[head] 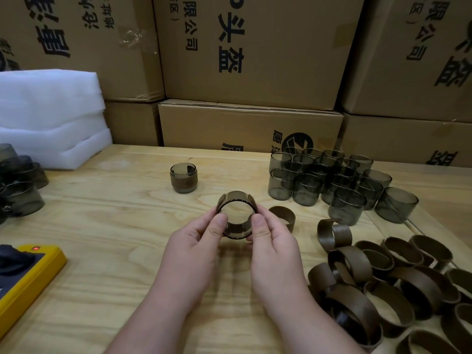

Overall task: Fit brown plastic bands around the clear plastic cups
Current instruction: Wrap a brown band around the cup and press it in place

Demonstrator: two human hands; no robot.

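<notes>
Clear cup (236, 221) held above counter (107, 200), just in front of banded cup (184, 178); left hand (196, 241) and right hand (273, 241) pinch it, brown band (236, 196) half seated. Keep your thumbs opposed; slide band evenly, rim square, no twist.

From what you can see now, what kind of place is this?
Probably a small packing or assembly workshop. Printed cardboard cartons are stacked behind a wooden table, which holds many clear cups and a pile of brown bands.
</notes>
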